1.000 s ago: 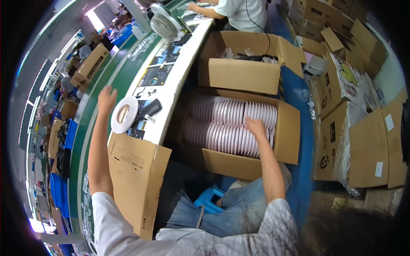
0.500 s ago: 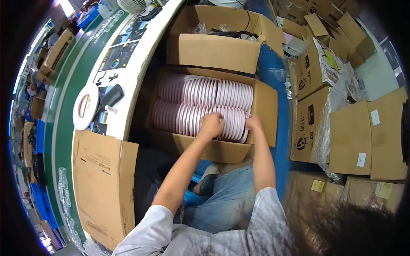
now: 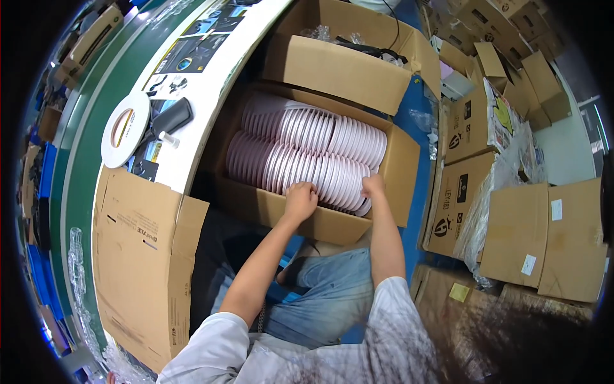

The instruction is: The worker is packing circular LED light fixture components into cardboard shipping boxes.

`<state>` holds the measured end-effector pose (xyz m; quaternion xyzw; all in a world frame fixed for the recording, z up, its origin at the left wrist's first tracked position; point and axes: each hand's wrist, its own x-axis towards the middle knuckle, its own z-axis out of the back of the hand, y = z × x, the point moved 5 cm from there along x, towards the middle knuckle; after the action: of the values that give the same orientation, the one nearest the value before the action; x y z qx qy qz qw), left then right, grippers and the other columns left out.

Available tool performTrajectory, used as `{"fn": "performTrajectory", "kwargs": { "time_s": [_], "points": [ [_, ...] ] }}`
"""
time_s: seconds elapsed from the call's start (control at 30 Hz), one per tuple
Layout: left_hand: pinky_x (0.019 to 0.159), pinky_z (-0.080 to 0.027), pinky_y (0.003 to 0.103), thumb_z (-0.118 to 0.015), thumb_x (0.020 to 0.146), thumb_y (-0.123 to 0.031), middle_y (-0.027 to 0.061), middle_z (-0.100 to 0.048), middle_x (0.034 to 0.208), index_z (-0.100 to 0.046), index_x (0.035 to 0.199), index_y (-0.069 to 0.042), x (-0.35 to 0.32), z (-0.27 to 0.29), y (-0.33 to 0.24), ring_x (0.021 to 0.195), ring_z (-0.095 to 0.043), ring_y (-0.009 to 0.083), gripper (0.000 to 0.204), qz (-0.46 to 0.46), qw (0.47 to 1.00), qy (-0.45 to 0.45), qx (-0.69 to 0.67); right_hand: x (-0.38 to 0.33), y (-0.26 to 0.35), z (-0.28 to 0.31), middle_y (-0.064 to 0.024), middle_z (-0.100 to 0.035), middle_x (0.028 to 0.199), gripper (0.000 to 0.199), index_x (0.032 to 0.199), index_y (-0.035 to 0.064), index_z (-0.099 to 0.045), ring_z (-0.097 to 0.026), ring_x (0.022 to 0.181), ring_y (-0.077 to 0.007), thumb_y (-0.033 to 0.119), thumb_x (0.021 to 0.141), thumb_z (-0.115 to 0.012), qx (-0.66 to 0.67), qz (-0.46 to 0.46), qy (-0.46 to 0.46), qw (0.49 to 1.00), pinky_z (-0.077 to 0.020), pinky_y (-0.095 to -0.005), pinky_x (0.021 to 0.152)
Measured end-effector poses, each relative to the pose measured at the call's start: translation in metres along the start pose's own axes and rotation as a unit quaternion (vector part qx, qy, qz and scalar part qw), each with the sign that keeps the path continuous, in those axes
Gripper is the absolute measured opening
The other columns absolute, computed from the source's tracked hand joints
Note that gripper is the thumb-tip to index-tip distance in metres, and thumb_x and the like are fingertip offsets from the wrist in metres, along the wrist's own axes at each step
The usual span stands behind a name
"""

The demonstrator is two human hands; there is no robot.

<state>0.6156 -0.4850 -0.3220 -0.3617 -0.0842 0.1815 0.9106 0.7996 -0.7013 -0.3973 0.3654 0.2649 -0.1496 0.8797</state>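
Observation:
An open cardboard box point(image 3: 332, 225) in front of my knees holds two rows of pale pink round discs point(image 3: 300, 147) standing on edge. My left hand point(image 3: 299, 200) reaches into the near row, its fingers curled over the edges of several discs. Further right in the same row, my right hand point(image 3: 373, 187) presses against the end discs. Both hands bracket a short bunch of the near row between them.
A white workbench point(image 3: 192, 137) lies to the left with a large white tape reel point(image 3: 125, 129) and a black tool point(image 3: 169, 117). A flat cardboard sheet point(image 3: 144, 249) leans by the bench. A second open box point(image 3: 339, 64) sits behind. Stacked cartons point(image 3: 543, 237) fill the right.
My left hand left the tape reel on the bench and came down into the box of pink discs. Both hands now sit closer together on the near row.

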Motion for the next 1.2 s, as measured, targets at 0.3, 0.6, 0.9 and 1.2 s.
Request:
{"fn": "performTrajectory", "kwargs": {
  "time_s": [0.3,0.6,0.9,1.2],
  "points": [
    [0.075,-0.048,0.045,-0.058,0.074,-0.012,0.0159,-0.065,0.079,-0.065,0.082,-0.003,-0.01,-0.002,0.015,0.079,-0.061,0.0344,0.013,0.021,0.998,-0.012,-0.055,-0.004,-0.017,-0.027,-0.0031,-0.046,0.064,0.024,0.103,0.0045,-0.051,-0.042,0.044,-0.0138,0.018,0.085,-0.06,0.166,-0.068,0.136,0.974,-0.034,-0.0274,0.034],
    [0.071,-0.051,0.035,-0.063,0.078,-0.013,0.0136,-0.066,0.08,-0.065,0.094,0.0,-0.003,-0.012,-0.011,0.074,-0.065,0.0227,0.021,0.092,0.963,0.01,-0.252,-0.018,0.038,0.03,-0.0024,-0.048,0.052,0.024,0.072,0.0039,-0.057,-0.042,0.037,-0.013,0.025,0.083,-0.061,0.071,0.059,0.037,0.995,-0.0286,-0.0299,0.032],
    [0.099,-0.041,0.034,-0.069,0.085,-0.029,0.0175,-0.061,0.12,-0.05,0.128,0.005,0.025,0.017,-0.045,0.114,-0.056,0.0241,0.059,0.007,0.908,0.088,-0.409,-0.161,0.149,0.0,-0.0032,-0.057,0.075,0.06,0.126,-0.0087,-0.043,-0.05,0.054,-0.007,0.019,0.082,-0.074,0.31,0.229,0.135,0.913,-0.0431,-0.0225,0.043],
    [0.087,-0.049,0.03,-0.059,0.093,-0.025,0.0144,-0.067,0.105,-0.058,0.113,0.006,0.014,0.055,-0.005,0.094,-0.065,0.0196,0.037,0.104,0.863,0.132,-0.476,-0.136,0.138,-0.019,0.0002,-0.06,0.077,0.033,0.11,0.0035,-0.058,-0.054,0.054,-0.0066,0.028,0.089,-0.065,0.368,0.176,0.275,0.871,-0.0425,-0.022,0.046]
  ]
}}
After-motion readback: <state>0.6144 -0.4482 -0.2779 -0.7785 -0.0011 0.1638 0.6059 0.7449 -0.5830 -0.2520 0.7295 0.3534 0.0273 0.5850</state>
